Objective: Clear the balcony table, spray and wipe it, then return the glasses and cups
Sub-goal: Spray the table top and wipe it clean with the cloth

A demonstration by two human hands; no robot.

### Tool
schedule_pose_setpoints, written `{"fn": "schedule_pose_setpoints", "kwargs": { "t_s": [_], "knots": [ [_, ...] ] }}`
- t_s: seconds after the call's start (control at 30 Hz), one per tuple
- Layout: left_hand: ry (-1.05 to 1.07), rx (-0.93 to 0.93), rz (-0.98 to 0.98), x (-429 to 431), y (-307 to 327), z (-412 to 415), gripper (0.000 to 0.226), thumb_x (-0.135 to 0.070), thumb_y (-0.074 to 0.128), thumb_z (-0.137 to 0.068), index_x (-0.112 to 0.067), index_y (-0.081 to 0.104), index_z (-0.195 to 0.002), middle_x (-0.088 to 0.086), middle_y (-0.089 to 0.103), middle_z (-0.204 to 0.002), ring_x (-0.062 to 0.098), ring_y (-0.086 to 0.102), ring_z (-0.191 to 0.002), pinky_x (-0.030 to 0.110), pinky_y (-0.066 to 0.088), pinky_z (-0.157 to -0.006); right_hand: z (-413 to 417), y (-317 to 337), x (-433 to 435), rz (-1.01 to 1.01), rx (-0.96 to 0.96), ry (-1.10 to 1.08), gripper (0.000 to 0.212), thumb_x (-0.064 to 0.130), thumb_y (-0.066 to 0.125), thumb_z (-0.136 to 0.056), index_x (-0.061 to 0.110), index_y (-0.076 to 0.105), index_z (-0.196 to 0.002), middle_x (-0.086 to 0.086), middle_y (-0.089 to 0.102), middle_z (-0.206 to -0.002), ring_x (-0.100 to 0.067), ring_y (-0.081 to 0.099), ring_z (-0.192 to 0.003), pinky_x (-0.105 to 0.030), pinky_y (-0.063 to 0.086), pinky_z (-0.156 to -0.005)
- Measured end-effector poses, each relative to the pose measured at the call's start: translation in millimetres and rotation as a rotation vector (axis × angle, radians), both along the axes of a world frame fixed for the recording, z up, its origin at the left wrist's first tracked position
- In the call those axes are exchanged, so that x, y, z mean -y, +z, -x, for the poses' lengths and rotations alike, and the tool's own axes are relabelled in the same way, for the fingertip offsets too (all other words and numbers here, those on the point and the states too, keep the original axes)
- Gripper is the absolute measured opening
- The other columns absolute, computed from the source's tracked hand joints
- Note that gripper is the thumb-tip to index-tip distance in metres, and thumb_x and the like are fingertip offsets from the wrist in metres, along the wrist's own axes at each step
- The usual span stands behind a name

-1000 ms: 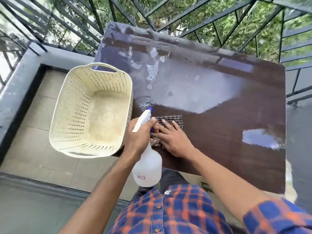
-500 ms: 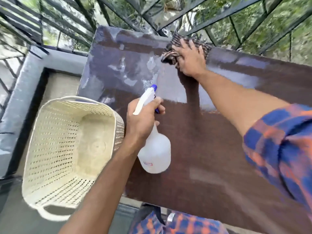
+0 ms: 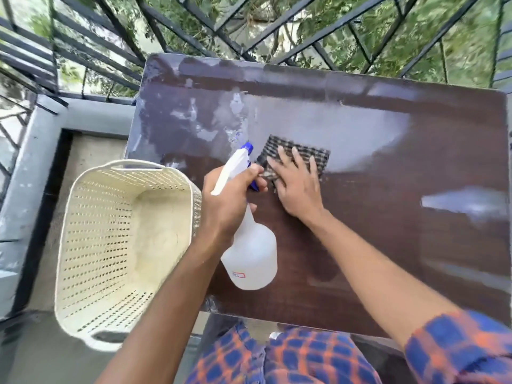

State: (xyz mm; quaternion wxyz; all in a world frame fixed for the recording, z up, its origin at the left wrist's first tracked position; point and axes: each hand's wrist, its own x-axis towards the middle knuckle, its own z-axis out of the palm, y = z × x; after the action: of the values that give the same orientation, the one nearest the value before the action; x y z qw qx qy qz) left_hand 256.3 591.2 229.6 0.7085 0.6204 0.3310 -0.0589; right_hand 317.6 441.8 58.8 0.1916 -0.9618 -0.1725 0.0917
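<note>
The dark brown balcony table (image 3: 388,245) fills the middle of the view, with wet streaks across its far and left parts. My left hand (image 3: 227,206) grips the neck of a translucent white spray bottle (image 3: 253,256) with a blue nozzle, held over the table's near left part. My right hand (image 3: 297,187) presses flat, fingers spread, on a folded checked cloth (image 3: 299,152) lying on the table just right of the nozzle. No glasses or cups are in view.
A cream perforated plastic basket (image 3: 94,245) with nothing in it sits to the left of the table, close to its edge. A black metal railing (image 3: 249,37) runs behind the table with trees beyond. A grey ledge (image 3: 25,173) borders the floor at left.
My right hand has pulled the cloth back from the table's far edge to the middle near the nozzle. The spray bottle stays in my left hand.
</note>
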Motion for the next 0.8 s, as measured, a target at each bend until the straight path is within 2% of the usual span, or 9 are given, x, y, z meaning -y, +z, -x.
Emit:
{"fn": "schedule_pose_setpoints", "kwargs": {
  "t_s": [0.17, 0.3, 0.37, 0.43, 0.5, 0.57, 0.6, 0.7, 0.8],
  "knots": [
    [-0.088, 0.066, 0.088, -7, 13, 38, 0.014, -0.008, 0.061, -0.097, -0.002, 0.069, -0.088, 0.011, 0.065, -0.070, 0.025, 0.063, -0.071, 0.020, 0.044, -0.047, 163, 0, 14, 0.050, -0.025, -0.018, 0.058, 0.027, 0.060, -0.091, 0.038, 0.044, -0.146, 0.006, 0.035, -0.161, -0.027, 0.029, -0.149, -0.057, 0.017, -0.119],
    [-0.201, 0.116, 0.104, -26, 21, 65, 0.012, -0.021, 0.066, -0.087, -0.013, 0.071, -0.080, 0.004, 0.069, -0.068, 0.023, 0.069, -0.073, 0.028, 0.050, -0.058, 253, -4, 10, 0.075, -0.026, 0.011, 0.062, 0.024, 0.052, -0.085, 0.038, 0.038, -0.144, 0.009, 0.039, -0.158, -0.024, 0.036, -0.145, -0.056, 0.024, -0.116],
    [-0.258, 0.141, 0.123, -41, 25, 78, 0.013, -0.026, 0.065, -0.080, -0.014, 0.071, -0.081, 0.002, 0.070, -0.066, 0.022, 0.069, -0.073, 0.031, 0.051, -0.067, 287, -6, 5, 0.128, -0.079, 0.027, 0.070, 0.023, 0.055, -0.079, 0.040, 0.039, -0.145, 0.013, 0.035, -0.159, -0.021, 0.036, -0.145, -0.055, 0.025, -0.116],
    [-0.266, 0.146, 0.169, -57, 29, 86, 0.016, -0.023, 0.065, -0.081, -0.009, 0.069, -0.088, 0.005, 0.068, -0.068, 0.021, 0.068, -0.070, 0.028, 0.052, -0.064, 313, -7, 5, 0.118, -0.103, 0.043, 0.074, 0.020, 0.062, -0.076, 0.041, 0.044, -0.145, 0.015, 0.033, -0.159, -0.020, 0.038, -0.145, -0.052, 0.026, -0.117],
    [-0.227, 0.154, 0.232, -74, 36, 93, 0.011, -0.015, 0.061, -0.092, -0.006, 0.066, -0.090, 0.010, 0.065, -0.072, 0.021, 0.067, -0.068, 0.022, 0.052, -0.058, 336, -2, 6, 0.093, -0.113, 0.063, 0.073, 0.017, 0.064, -0.077, 0.041, 0.048, -0.143, 0.017, 0.036, -0.157, -0.016, 0.039, -0.144, -0.047, 0.029, -0.116],
    [-0.205, 0.157, 0.260, -92, 45, 99, 0.017, -0.012, 0.052, -0.099, -0.011, 0.062, -0.086, 0.008, 0.062, -0.076, 0.019, 0.066, -0.071, 0.020, 0.049, -0.053, 350, 7, 5, -0.008, -0.099, -0.028, 0.069, 0.011, 0.065, -0.077, 0.041, 0.054, -0.139, 0.017, 0.045, -0.151, -0.011, 0.046, -0.139, -0.036, 0.033, -0.116],
    [-0.204, 0.165, 0.251, -103, 49, 100, 0.019, -0.014, 0.049, -0.100, -0.014, 0.060, -0.085, 0.004, 0.062, -0.076, 0.017, 0.066, -0.073, 0.020, 0.047, -0.053, 351, 18, 1, -0.113, -0.130, -0.148, 0.068, 0.007, 0.063, -0.078, 0.044, 0.057, -0.135, 0.017, 0.051, -0.144, -0.007, 0.051, -0.133, -0.030, 0.037, -0.114],
    [-0.167, 0.197, 0.245, -133, 62, 102, 0.021, -0.018, 0.046, -0.100, -0.019, 0.058, -0.082, -0.003, 0.065, -0.073, 0.019, 0.064, -0.084, 0.024, 0.040, -0.059, 332, 53, -7, -0.382, -0.282, -0.529, 0.068, 0.004, 0.053, -0.089, 0.065, 0.054, -0.119, 0.012, 0.069, -0.120, 0.003, 0.063, -0.096, -0.027, 0.047, -0.095],
    [-0.071, 0.269, 0.267, -164, 72, 99, 0.023, -0.019, 0.050, -0.097, -0.020, 0.061, -0.076, 0.001, 0.067, -0.077, 0.021, 0.064, -0.086, 0.022, 0.041, -0.056, 293, 107, -12, -0.605, -0.246, -0.697, 0.057, -0.001, 0.056, -0.095, 0.051, 0.060, -0.116, 0.015, 0.068, -0.098, 0.007, 0.060, -0.077, -0.031, 0.044, -0.088]
  ]
}}
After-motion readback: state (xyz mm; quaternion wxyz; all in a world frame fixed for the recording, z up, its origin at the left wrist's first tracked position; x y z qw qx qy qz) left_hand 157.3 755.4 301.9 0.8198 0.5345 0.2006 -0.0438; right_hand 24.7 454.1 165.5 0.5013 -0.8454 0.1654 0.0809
